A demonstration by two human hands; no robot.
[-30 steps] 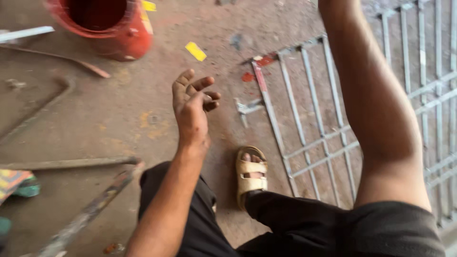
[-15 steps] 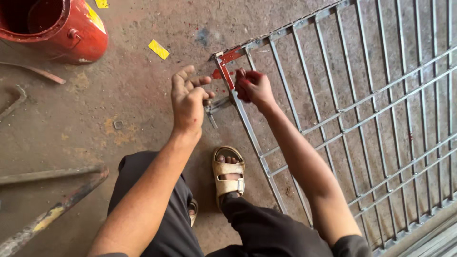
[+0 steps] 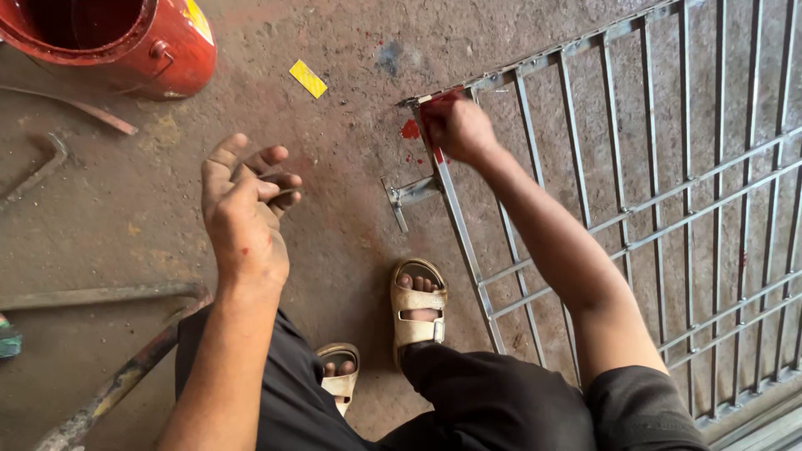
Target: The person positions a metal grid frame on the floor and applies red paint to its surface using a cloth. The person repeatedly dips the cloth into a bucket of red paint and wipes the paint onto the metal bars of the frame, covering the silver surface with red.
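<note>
Rough, stained concrete floor (image 3: pixel 342 100) fills the view from your head camera, seen past your dark trousers and two tan sandals (image 3: pixel 418 307).

Grey welded steel grille (image 3: pixel 668 209), flat on the floor, occupies the right half. Its long frame rail runs from the near edge up and slightly leftward to a corner at upper centre, and the thin bars lie roughly parallel to that rail.

Your right hand (image 3: pixel 461 129) is closed in a fist at that far corner of the grille, where red paint marks the frame and spots the floor just beside it. What the fist grips is hidden by the fingers; a brush or rag cannot be made out.

Your left hand (image 3: pixel 244 209) hangs above bare floor, well apart from the grille and to its left, with the fingers loosely curled. A thin dark sliver seems pinched at the fingertips, but it is too small to identify, so whether the hand holds anything cannot be told.

The right hand is thus the nearer one, on the work itself, and the rail's unpainted length extends from it back toward your feet.

A small metal bracket (image 3: pixel 407 194) juts left from the rail. Red paint-coated metal bucket (image 3: pixel 167 50) is cut off at the upper left, with a small yellow tag (image 3: pixel 307 78) between it and the grille. Rusty steel bars (image 3: pixel 100 294) lie at the lower left, partly out of frame.
</note>
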